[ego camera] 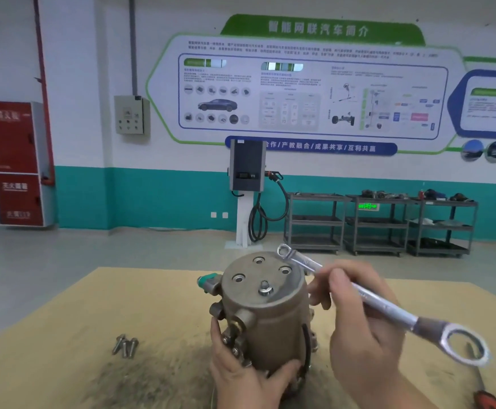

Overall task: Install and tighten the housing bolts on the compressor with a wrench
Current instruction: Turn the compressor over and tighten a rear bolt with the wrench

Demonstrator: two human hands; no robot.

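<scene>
Right hand point(361, 317) holds wrench point(367, 299) — left hand point(240, 376) grips compressor point(270, 314).

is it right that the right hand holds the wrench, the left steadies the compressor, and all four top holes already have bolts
Not quite. The head view shows one bolt in the compressor top; three holes are empty. Spare bolts lie on the table. Right hand holds the wrench; left hand steadies.

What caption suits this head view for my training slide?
Left hand steadies the compressor, one bolt seated, while the right hand holds a wrench.
</scene>
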